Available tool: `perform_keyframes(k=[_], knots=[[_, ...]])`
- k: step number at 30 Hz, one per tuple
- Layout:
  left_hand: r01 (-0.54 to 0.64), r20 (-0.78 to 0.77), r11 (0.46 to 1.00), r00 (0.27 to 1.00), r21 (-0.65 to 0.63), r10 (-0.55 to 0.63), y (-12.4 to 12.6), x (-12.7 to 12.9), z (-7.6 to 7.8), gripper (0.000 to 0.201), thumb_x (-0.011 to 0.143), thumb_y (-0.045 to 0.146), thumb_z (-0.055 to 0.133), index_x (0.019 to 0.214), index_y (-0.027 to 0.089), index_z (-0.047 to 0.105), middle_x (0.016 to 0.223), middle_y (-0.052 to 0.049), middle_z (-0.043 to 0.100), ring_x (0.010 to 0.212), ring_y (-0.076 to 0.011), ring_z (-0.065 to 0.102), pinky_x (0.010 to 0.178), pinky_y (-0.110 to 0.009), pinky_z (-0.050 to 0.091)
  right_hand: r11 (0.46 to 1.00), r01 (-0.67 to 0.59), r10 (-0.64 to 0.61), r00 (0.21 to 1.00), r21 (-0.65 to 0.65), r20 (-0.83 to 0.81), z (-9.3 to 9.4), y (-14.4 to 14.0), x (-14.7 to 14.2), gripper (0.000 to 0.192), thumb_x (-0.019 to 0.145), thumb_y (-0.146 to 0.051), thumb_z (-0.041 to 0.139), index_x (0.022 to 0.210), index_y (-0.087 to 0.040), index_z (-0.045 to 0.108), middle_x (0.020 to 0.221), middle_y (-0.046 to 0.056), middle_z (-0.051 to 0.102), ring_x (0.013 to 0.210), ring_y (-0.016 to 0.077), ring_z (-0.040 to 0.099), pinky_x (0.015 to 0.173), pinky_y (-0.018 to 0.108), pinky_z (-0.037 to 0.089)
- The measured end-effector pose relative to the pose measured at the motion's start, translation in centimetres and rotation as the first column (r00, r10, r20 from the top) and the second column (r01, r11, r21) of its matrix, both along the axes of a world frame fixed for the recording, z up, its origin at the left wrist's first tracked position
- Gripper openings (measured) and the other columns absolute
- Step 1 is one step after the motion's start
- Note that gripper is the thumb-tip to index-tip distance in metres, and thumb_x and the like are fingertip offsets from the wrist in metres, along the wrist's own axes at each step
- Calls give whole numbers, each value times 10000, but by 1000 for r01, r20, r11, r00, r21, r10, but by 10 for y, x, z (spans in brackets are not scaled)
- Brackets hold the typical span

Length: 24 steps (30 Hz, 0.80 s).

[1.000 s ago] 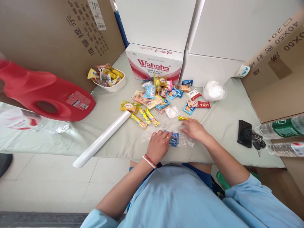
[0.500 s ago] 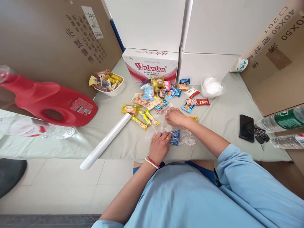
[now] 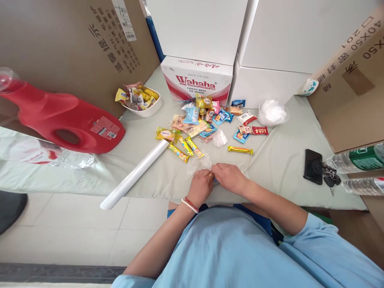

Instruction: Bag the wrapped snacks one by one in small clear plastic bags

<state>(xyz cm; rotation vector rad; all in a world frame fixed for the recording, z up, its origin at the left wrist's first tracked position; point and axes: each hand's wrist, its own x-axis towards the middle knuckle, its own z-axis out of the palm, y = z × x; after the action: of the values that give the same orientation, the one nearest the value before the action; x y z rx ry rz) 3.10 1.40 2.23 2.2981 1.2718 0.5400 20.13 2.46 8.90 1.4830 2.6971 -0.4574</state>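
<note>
Left hand [image 3: 201, 186] at clear plastic film [image 3: 200, 161]

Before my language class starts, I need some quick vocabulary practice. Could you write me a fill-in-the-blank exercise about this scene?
1. The carton behind the snack pile bears the large brand name ____.
2. The big jug with a hole for a handle is mainly ____ in colour.
3. A white beaded bracelet circles the person's ____ wrist.
4. The snack stick lying by itself beyond the right hand has a mostly ____ wrapper.

Missing words: Wahaha; red; left; yellow.
</note>
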Motion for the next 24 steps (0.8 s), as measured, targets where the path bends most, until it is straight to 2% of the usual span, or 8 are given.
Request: perform_keyframes(k=[3,5,8,11,15,18,21,24], knots=[[-26,142,996,989,-85,38,6,-27,-8,295,954,181,458,1001,205,749,990,-86,762,965,-220,696,870,-370,539,1000,8,-7,998,4,-63,-18,-13,-1,254,1035,-165,443,1156,-190,664,1051,82,666,978,209,598,764,282,416],[-178,311,955,917,-238,249,12,-48,-12,306,943,265,474,1069,200,746,1019,-75,776,981,-222,711,892,-368,551,1000,-16,15,998,-16,-62,-26,-18,0,293,1027,-179,460,1192,-250,691,1085,73,652,1003,226,573,722,286,407],[-523,368,754,662,-398,653,24,-69,-12,337,937,408,495,1057,188,719,992,-66,767,935,-223,698,895,-375,547,997,-16,13,999,-69,-45,-29,-20,-1,333,1023,-195,461,1196,-309,722,1103,69,638,1020,244,546,679,288,390],[-714,312,619,537,-327,784,35,-66,-4,416,985,502,430,1173,200,647,1165,-89,722,1066,-223,657,975,-371,503,995,8,-10,1000,-104,-21,-24,-18,-7,337,1027,-195,445,1148,-293,744,1111,76,637,1032,250,539,679,289,390],[-663,-3,714,733,-223,680,40,-45,12,527,921,539,544,1317,194,577,1294,-171,660,1252,-337,577,1054,-475,433,994,0,0,1000,-111,-4,-15,-14,-13,314,1038,-218,450,1076,-246,760,1141,100,644,1057,267,537,694,296,399],[-600,-202,766,799,-230,566,38,-38,25,373,807,431,671,1105,207,658,1073,-132,706,1143,-370,616,976,-491,460,990,19,-25,999,-138,-39,-12,-12,-11,312,1037,-224,465,1095,-265,768,1126,92,654,1063,266,543,706,292,404],[-509,-35,820,854,-261,519,30,-34,37,94,795,309,627,811,216,618,887,-52,665,911,-250,652,856,-369,499,986,30,-45,995,-161,-90,-14,-12,-9,310,1013,-192,491,1111,-275,773,1108,83,662,1055,261,550,720,289,413],[-386,229,883,865,-266,447,19,-18,48,103,815,311,631,793,214,604,832,-8,645,758,-169,622,743,-290,507,986,18,-48,983,-164,-178,-22,-12,-9,309,978,-136,506,1084,-238,777,1102,94,679,1052,266,557,779,311,446]])
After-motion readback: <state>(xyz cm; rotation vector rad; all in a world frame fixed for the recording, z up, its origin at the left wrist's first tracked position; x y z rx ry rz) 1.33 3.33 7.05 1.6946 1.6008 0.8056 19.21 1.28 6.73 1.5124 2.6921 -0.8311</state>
